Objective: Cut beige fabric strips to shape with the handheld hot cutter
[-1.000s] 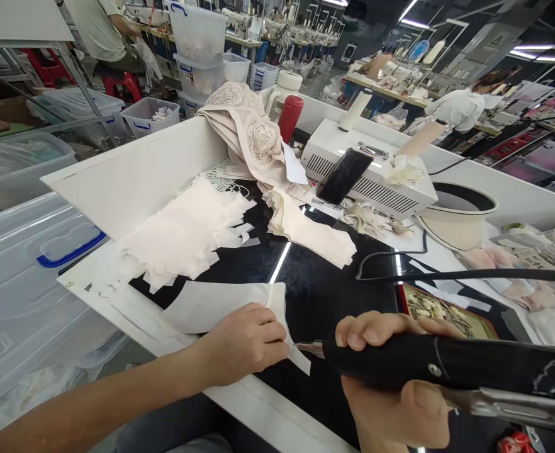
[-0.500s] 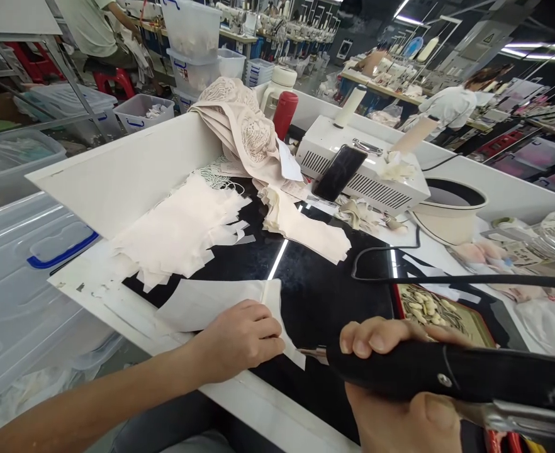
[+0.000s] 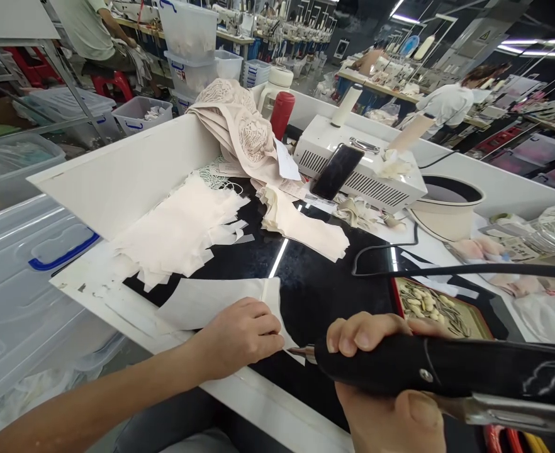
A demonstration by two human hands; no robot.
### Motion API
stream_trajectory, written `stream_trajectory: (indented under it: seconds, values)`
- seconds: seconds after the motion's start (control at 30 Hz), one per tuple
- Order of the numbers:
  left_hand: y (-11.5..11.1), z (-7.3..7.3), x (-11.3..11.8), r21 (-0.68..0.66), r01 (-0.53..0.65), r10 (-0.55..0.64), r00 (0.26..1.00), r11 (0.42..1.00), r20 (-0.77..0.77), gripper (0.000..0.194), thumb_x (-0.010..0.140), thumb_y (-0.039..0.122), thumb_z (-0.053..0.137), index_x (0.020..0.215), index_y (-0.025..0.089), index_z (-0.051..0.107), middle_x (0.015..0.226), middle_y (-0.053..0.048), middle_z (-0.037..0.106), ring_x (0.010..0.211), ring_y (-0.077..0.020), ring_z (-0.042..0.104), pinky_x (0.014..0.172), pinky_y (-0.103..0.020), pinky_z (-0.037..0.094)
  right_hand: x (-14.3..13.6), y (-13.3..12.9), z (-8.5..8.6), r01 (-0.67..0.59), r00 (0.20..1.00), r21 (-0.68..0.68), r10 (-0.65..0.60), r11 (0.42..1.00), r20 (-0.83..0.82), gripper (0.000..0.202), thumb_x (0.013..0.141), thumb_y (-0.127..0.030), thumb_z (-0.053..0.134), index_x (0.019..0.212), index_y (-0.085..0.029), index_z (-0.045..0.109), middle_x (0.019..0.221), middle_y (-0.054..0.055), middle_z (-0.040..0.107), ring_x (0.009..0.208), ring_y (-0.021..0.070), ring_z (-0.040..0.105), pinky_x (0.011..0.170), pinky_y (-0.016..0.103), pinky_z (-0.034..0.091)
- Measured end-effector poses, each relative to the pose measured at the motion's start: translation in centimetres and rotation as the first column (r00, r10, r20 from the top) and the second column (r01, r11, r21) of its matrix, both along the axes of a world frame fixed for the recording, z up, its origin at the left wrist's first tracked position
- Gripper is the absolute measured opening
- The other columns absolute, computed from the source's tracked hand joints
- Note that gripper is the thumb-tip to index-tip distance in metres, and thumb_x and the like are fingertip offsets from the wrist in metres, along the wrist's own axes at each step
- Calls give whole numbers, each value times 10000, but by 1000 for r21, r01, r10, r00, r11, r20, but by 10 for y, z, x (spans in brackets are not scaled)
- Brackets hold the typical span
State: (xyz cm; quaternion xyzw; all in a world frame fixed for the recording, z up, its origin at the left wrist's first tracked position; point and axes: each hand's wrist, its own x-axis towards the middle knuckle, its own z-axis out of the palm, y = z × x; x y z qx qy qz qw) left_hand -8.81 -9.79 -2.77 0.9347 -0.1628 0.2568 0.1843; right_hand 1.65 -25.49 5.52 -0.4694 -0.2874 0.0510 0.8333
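On the black tabletop lies a cream fabric piece with a narrow strip along its right end. My left hand presses that strip down, fingers bent and close together. My right hand is wrapped around a black handheld tool with a metal lever under its body. The tool's narrow metal tip touches or nearly touches the fabric's lower right corner, beside my left fingertips; exact contact I cannot tell.
Behind lie a large fabric pile and a smaller stack. A white vented box with a phone against it stands at the back. A black cord crosses above a tray of small parts. Scissors handles show at lower right.
My right hand has brought the tool left, so its tip is closer to my left fingers at the fabric corner. My left hand and the fabric have hardly moved.
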Motion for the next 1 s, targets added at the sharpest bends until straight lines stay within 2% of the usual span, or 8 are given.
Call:
stream_trajectory:
  seconds: [0.13,0.27,0.43,0.57,0.73,0.87,1.0]
  values:
    - [-1,1,-1,2,-1,1,1000,1000,8,157,1022,39,631,991,183,686,897,2,694,860,-160,605,833,-322,505,0,4,-5,-25,1000,47,24,999,11,413,821,-424,878,1138,-271,663,766,-51,688,587,152,569,518,310,528]
    - [-1,2,-1,10,-10,10,1000,1000,-4,148,1023,54,643,979,189,683,889,5,688,860,-156,605,841,-316,505,0,2,-3,-47,999,23,47,999,7,376,853,-401,856,1153,-280,663,776,-54,697,598,153,579,531,307,533]
    - [-1,1,-1,6,-6,6,1000,1000,-4,214,1003,-9,598,983,187,681,895,3,694,861,-150,607,847,-308,511,1,-10,5,12,1000,-4,-12,1000,-18,413,819,-448,885,1111,-268,655,748,-45,677,588,156,552,532,308,530]
    - [-1,1,-1,-11,-2,2,1000,1000,0,239,995,-37,568,994,177,676,907,-1,700,866,-155,609,854,-316,513,1,-15,4,50,999,-15,-50,999,-15,443,798,-466,901,1100,-267,647,733,-49,672,576,155,547,524,307,529]
    - [0,0,-2,1,-8,8,1000,1000,-3,233,981,-35,607,1023,183,677,917,4,699,886,-152,617,879,-314,514,0,-13,-1,44,999,-17,-44,999,4,466,805,-478,892,1119,-265,621,748,-53,675,576,156,557,517,305,523]
    - [0,-1,-2,13,-11,11,1000,1000,-10,219,968,-21,646,1021,188,679,923,6,696,884,-152,616,872,-311,518,0,-11,-2,31,999,-6,-31,999,17,405,836,-413,871,1130,-270,633,746,-53,681,577,154,568,518,299,529]
    - [0,0,-1,-2,-14,15,1000,1000,13,149,1013,32,633,986,172,676,911,0,700,868,-151,639,853,-315,542,3,-11,-3,31,999,8,-32,999,21,408,817,-406,888,1125,-276,654,749,-54,691,584,153,578,520,294,539]
